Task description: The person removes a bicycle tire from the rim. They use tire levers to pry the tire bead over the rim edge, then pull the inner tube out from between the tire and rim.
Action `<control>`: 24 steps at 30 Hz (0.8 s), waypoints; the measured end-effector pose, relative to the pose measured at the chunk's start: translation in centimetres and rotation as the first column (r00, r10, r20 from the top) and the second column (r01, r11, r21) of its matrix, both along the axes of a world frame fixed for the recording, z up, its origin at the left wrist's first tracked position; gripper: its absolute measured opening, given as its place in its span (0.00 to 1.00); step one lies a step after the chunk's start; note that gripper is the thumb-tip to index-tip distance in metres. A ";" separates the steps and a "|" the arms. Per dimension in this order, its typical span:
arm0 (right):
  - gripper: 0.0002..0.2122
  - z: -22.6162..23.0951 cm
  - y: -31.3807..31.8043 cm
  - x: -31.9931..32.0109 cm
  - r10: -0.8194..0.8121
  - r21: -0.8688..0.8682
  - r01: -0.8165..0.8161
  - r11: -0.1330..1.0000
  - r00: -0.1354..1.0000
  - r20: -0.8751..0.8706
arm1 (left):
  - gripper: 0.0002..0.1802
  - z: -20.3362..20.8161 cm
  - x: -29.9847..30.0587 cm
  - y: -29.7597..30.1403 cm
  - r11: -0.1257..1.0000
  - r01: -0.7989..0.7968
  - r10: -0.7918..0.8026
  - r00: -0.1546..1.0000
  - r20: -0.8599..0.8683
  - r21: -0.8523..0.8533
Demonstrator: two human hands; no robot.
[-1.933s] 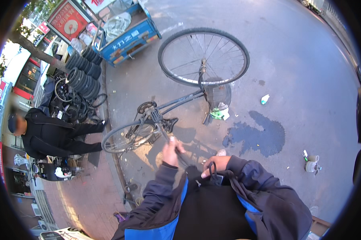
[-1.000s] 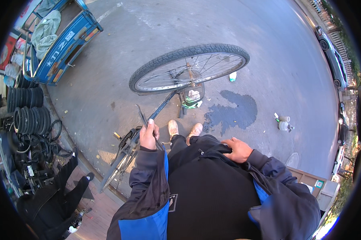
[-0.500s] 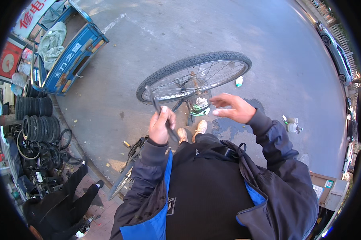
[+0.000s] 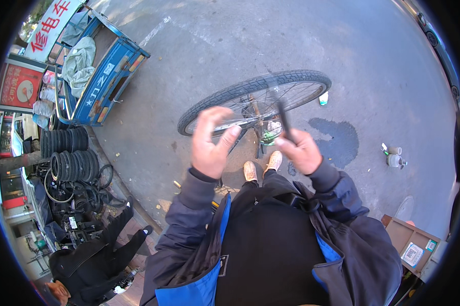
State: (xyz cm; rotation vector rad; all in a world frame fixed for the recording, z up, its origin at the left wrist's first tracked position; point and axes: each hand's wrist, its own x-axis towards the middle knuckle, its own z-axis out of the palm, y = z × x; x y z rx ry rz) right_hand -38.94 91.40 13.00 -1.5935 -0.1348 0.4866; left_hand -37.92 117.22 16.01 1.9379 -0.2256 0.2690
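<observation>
A bicycle wheel with a black tyre [image 4: 230,92] is raised above the road in front of me, tilted, with its spokes and rusty hub in view. In my right hand [image 4: 302,152] is a slender dark strip-like piece [image 4: 284,118]. Its upper end is blurred and overlaps the wheel's right part; whether they touch I cannot tell. My left hand [image 4: 210,148] is empty, its fingers apart and slightly smeared, before the left side of the rim. Beneath the wheel, a white and green crumpled bag or cloth [image 4: 272,131] shows near the stand, above my shoes.
A blue cargo cart [image 4: 107,81] stands at the far left. Stacked tyres [image 4: 75,166] and dark parts line the kerb, where a person in black [image 4: 87,257] is. A wet patch [image 4: 337,143] and a bottle [image 4: 394,161] lie right. A brown box [image 4: 401,242] stands near right.
The dark strip-like piece has passed from my left hand to my right. My left hand has opened and risen. The view has shifted a little.
</observation>
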 end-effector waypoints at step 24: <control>0.10 2.3 -7.7 1.6 -0.200 -0.132 0.228 0.965 0.960 0.194 | 0.18 -0.3 13.2 -2.6 0.953 0.203 -0.154 0.964 -0.218 0.224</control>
